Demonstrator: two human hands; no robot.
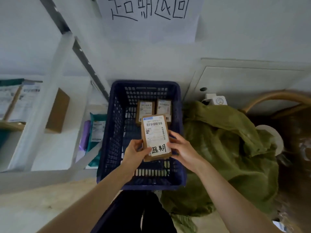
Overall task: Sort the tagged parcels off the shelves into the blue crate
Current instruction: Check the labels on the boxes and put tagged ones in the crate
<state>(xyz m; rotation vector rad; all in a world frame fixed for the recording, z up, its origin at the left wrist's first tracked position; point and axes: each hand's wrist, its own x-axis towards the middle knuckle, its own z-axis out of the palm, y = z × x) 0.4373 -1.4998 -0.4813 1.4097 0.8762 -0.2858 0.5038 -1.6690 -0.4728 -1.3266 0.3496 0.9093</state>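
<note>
Left hand (136, 151) and right hand (180, 148) grip a labelled brown cardboard parcel (155, 137) above the perforated blue plastic crate (111, 132), tag upward, seemingly for checking before release.

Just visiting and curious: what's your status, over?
Left hand and right hand grip tagged parcel over blue crate. Two parcels inside. Nothing blocking.

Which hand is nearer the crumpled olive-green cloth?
Right: the right hand is beside the crumpled olive-green cloth; the left hand is farther off, beyond the brown cardboard parcel.

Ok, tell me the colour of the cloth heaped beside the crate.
The cloth is olive green, seen in the head view.
</note>
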